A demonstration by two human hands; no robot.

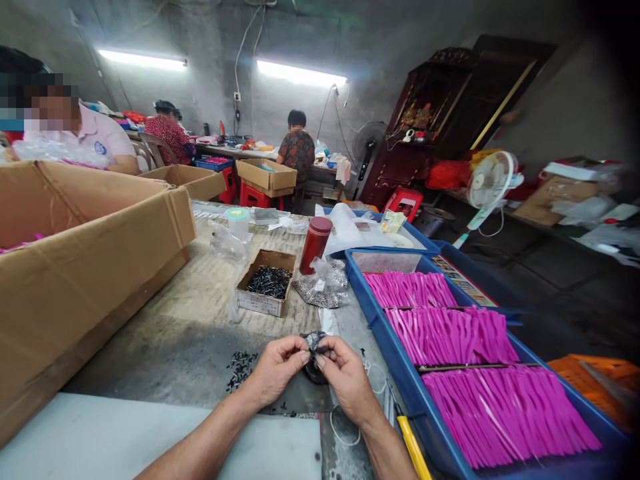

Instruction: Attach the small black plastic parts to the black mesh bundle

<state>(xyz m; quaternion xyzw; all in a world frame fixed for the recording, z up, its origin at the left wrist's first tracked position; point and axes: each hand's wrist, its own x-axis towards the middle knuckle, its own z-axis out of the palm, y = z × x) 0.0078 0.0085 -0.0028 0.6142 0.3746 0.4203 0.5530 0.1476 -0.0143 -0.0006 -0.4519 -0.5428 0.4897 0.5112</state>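
Note:
My left hand (277,367) and my right hand (345,377) meet over the worn table (195,313), both pinching a small dark crumpled plastic piece (315,341) between the fingertips. A dark round object (315,372) sits just under it, mostly hidden by my hands. Several small black parts (240,368) lie loose on the table to the left of my left hand. A small open cardboard box of black parts (267,283) stands farther back.
A blue tray (395,353) of magenta strips (450,333) lies on the right, a big cardboard box (85,267) on the left. A red bottle (315,245), plastic bags (325,283), a yellow-handled tool (413,447) and a white sheet (150,440) lie around. Other people sit at tables behind.

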